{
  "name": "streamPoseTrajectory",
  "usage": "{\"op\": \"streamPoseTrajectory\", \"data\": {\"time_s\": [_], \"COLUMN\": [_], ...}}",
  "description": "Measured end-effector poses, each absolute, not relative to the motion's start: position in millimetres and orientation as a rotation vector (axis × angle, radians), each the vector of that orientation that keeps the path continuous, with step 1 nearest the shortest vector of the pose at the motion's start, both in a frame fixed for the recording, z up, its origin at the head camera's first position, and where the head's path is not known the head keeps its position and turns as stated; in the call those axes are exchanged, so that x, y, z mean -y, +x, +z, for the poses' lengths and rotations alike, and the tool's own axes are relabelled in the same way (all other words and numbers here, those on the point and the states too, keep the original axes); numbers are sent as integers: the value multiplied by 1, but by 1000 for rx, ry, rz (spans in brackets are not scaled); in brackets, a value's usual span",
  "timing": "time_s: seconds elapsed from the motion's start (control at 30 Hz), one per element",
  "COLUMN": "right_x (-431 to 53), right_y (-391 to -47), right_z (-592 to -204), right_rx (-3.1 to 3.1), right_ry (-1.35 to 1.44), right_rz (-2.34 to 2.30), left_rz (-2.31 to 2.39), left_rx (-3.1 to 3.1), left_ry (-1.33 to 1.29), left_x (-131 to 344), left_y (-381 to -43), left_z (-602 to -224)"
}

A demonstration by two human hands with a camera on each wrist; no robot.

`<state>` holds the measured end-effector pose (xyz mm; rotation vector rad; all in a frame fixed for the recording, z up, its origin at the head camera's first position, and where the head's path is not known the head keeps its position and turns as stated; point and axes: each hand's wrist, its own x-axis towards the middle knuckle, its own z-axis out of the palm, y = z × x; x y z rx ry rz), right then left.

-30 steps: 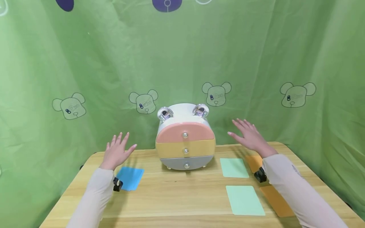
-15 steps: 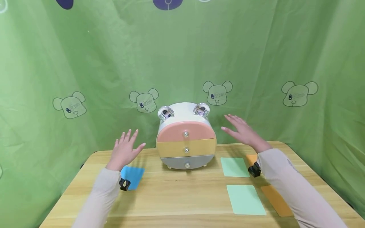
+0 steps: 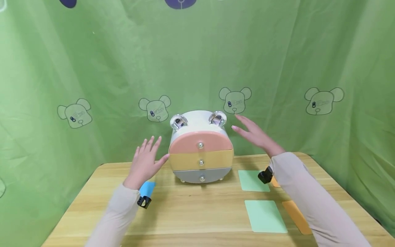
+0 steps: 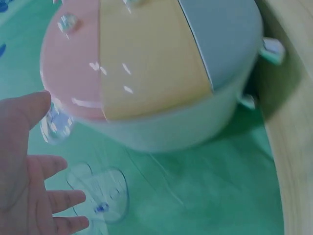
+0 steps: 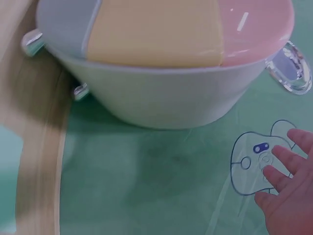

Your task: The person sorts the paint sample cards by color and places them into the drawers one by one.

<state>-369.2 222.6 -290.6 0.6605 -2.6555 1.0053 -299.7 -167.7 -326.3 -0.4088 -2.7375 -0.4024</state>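
A small white drawer box (image 3: 197, 120) with pink, yellow and grey drawer fronts stands at the back of the table. Each front has a round pearly knob, and two shiny clear ears top the box. My left hand (image 3: 144, 164) is raised left of it, fingers spread, thumb tip close to the box's left side in the head view. On the other side my right hand (image 3: 254, 133) is held up with straight fingers, a little off the top right. Both hands hold nothing. In the left wrist view the left thumb (image 4: 34, 107) overlaps the pink drawer's edge.
A blue sheet (image 3: 147, 188) lies partly behind the left wrist. Two mint sheets (image 3: 265, 216) and two orange sheets (image 3: 297, 218) lie on the wooden table (image 3: 191, 216) at right, the orange ones partly covered by the right arm. A green curtain (image 3: 191, 61) hangs behind.
Both hands have moved inward toward the drawer box, the left one rightward, the right one leftward and upward. The left arm now covers more of the blue sheet. The box has stayed put.
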Motion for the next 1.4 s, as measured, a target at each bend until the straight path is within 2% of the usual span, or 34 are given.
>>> {"op": "streamPoseTrajectory", "data": {"time_s": [0.3,0.77,1.4], "right_x": [-203,-175,-164], "right_y": [-373,-382,-394], "right_z": [-277,-270,-275], "right_rx": [2638,2404,2188], "right_ry": [638,617,434], "right_rz": [1210,1570,1867], "left_rz": [-422,-627,-943], "left_rx": [2630,2118,1949], "left_ry": [-449,-456,-129], "left_x": [130,62,4], "left_y": [-289,-285,-311], "left_z": [-327,-341,-364]}}
